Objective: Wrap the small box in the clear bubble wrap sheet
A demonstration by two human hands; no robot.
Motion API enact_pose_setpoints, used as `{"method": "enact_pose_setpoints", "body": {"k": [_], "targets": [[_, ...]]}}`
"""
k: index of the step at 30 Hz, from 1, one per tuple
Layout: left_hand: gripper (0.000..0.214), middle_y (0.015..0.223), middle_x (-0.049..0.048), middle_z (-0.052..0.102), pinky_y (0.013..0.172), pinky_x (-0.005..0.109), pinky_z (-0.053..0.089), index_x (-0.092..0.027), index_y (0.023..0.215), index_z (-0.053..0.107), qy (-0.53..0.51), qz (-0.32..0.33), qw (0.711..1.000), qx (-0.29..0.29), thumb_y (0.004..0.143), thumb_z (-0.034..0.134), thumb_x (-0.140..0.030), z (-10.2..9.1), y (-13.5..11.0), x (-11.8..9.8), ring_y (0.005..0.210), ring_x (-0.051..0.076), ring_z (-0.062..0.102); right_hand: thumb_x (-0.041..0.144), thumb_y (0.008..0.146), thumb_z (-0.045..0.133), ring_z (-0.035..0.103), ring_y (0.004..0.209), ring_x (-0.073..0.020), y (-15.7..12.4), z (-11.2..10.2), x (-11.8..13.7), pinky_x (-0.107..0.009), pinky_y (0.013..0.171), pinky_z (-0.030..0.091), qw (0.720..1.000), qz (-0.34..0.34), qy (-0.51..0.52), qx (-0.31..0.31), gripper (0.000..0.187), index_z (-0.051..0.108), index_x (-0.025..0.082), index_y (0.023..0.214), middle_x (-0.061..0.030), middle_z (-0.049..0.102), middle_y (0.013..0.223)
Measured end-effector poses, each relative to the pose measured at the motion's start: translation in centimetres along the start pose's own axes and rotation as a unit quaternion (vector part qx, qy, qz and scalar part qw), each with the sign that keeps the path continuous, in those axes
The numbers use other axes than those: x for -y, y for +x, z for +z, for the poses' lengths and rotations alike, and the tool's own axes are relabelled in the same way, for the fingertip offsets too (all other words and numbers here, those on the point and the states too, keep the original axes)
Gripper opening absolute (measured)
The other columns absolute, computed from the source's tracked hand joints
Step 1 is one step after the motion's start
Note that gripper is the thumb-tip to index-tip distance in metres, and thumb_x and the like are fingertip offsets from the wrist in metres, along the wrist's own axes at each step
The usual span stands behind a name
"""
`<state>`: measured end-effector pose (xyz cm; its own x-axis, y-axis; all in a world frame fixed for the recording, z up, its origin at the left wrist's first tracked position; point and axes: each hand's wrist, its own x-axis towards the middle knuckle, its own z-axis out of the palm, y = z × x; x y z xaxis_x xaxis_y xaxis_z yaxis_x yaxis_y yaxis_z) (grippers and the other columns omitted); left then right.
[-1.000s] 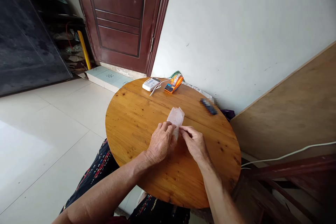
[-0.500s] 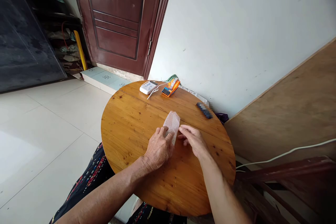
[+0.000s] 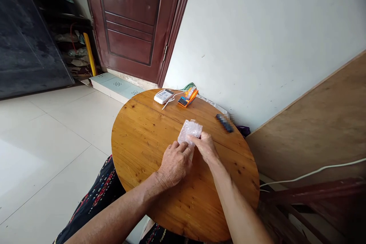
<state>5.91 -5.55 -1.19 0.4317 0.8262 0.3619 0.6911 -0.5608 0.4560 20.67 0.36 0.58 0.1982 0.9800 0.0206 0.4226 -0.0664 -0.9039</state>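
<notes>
A small clear plastic bag (image 3: pixel 188 131) lies on the round wooden table (image 3: pixel 143 137), a little beyond my hands. My left hand (image 3: pixel 175 162) rests palm down on the bag's near end, fingers curled onto it. My right hand (image 3: pixel 206 146) pinches the bag's right edge between thumb and fingers, and the plastic looks crumpled and folded there. Both forearms reach in from the bottom of the view.
At the table's far edge lie a white device with a cord (image 3: pixel 163 96), an orange tape dispenser (image 3: pixel 188 97) and a dark bar-shaped object (image 3: pixel 225 122). A white wall and a brown door (image 3: pixel 131 23) stand behind. A wooden board (image 3: pixel 314 122) leans at right.
My right hand has moved up along the bag and gripped its right edge. The bag, flat and long before, is now bunched shorter. My left hand has stayed on the near end.
</notes>
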Motion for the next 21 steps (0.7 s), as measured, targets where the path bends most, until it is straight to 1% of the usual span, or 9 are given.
{"method": "enact_pose_setpoints", "body": {"k": [2, 5, 7, 10, 13, 15, 17, 19, 21], "targets": [[0.03, 0.114, 0.0072, 0.063, 0.089, 0.039, 0.05, -0.023, 0.116, 0.059, -0.019, -0.025, 0.999, -0.025, 0.089, 0.047, -0.016, 0.2, 0.1, -0.1, 0.092, 0.023, 0.054, 0.042, 0.065, 0.068, 0.054, 0.059, -0.0149, -1.1, -0.1, 0.4, -0.026, 0.058, 0.046, 0.998, -0.054, -0.03, -0.024, 0.027, 0.064, 0.016, 0.067, 0.0009, 0.063, 0.061], [0.027, 0.116, 0.0076, 0.059, 0.09, 0.038, 0.051, -0.023, 0.112, 0.059, -0.054, -0.05, 0.996, -0.056, 0.088, 0.048, -0.015, 0.4, 0.0, -0.1, 0.097, 0.023, 0.054, 0.038, 0.07, 0.066, 0.06, 0.07, -0.0184, -3.1, -0.2, 0.9, -0.029, 0.069, 0.05, 0.99, -0.13, -0.04, -0.048, 0.022, 0.068, 0.017, 0.076, -0.0027, 0.07, 0.076], [0.029, 0.119, 0.0075, 0.056, 0.088, 0.036, 0.053, -0.023, 0.113, 0.057, -0.082, -0.068, 0.992, -0.06, 0.086, 0.05, -0.015, 0.3, 0.0, -0.2, 0.102, 0.022, 0.054, 0.037, 0.074, 0.064, 0.062, 0.073, -0.019, -4.2, -0.3, 1.0, -0.029, 0.071, 0.051, 0.989, -0.14, -0.03, -0.038, 0.023, 0.069, 0.017, 0.083, -0.004, 0.072, 0.08], [0.025, 0.119, 0.0073, 0.053, 0.085, 0.033, 0.054, -0.023, 0.108, 0.056, -0.121, -0.113, 0.985, -0.055, 0.083, 0.053, -0.017, 0.2, -0.1, -0.1, 0.101, 0.02, 0.057, 0.038, 0.078, 0.061, 0.061, 0.066, -0.0176, -5.3, -0.6, 0.6, -0.027, 0.064, 0.05, 0.992, -0.12, -0.035, -0.014, 0.024, 0.07, 0.017, 0.082, -0.0025, 0.07, 0.073], [0.026, 0.116, 0.0085, 0.053, 0.085, 0.035, 0.054, -0.021, 0.106, 0.055, -0.144, -0.156, 0.975, -0.059, 0.079, 0.056, -0.019, 0.2, 0.0, 0.2, 0.1, 0.021, 0.058, 0.039, 0.079, 0.061, 0.062, 0.067, -0.018, -5.7, -0.9, -0.1, -0.027, 0.064, 0.05, 0.989, -0.134, -0.054, -0.025, 0.024, 0.07, 0.017, 0.083, -0.0019, 0.07, 0.072], [0.035, 0.118, 0.0098, 0.053, 0.088, 0.037, 0.053, -0.019, 0.112, 0.053, -0.156, -0.166, 0.971, -0.073, 0.077, 0.058, -0.021, 0.2, 0.1, 0.4, 0.104, 0.023, 0.057, 0.037, 0.08, 0.061, 0.064, 0.07, -0.0188, -5.7, -1.0, -0.4, -0.028, 0.067, 0.052, 0.985, -0.157, -0.063, -0.027, 0.022, 0.07, 0.017, 0.085, -0.0025, 0.071, 0.077], [0.049, 0.126, 0.0115, 0.05, 0.095, 0.039, 0.05, -0.018, 0.123, 0.049, -0.173, -0.161, 0.968, -0.088, 0.075, 0.06, -0.022, 0.4, 0.2, 0.8, 0.112, 0.025, 0.054, 0.033, 0.082, 0.058, 0.067, 0.075, -0.0196, -5.9, -1.0, -0.5, -0.03, 0.071, 0.053, 0.979, -0.19, -0.073, -0.023, 0.02, 0.071, 0.018, 0.087, -0.0038, 0.073, 0.085], [0.063, 0.136, 0.0131, 0.046, 0.103, 0.041, 0.045, -0.017, 0.134, 0.043, -0.195, -0.147, 0.965, -0.092, 0.074, 0.062, -0.021, 0.6, 0.3, 1.2, 0.122, 0.026, 0.049, 0.028, 0.085, 0.054, 0.068, 0.086, -0.0207, -6.2, -0.9, -0.5, -0.032, 0.079, 0.054, 0.968, -0.234, -0.092, -0.014, 0.02, 0.072, 0.02, 0.092, -0.0053, 0.074, 0.096], [0.068, 0.137, 0.0133, 0.047, 0.107, 0.041, 0.041, -0.017, 0.139, 0.039, -0.219, -0.134, 0.963, -0.084, 0.074, 0.061, -0.019, 0.7, 0.5, 1.5, 0.124, 0.026, 0.048, 0.024, 0.087, 0.051, 0.068, 0.098, -0.0216, -6.7, -0.9, -0.6, -0.034, 0.088, 0.053, 0.953, -0.278, -0.119, -0.01, 0.024, 0.072, 0.022, 0.099, -0.0063, 0.072, 0.106]]}}
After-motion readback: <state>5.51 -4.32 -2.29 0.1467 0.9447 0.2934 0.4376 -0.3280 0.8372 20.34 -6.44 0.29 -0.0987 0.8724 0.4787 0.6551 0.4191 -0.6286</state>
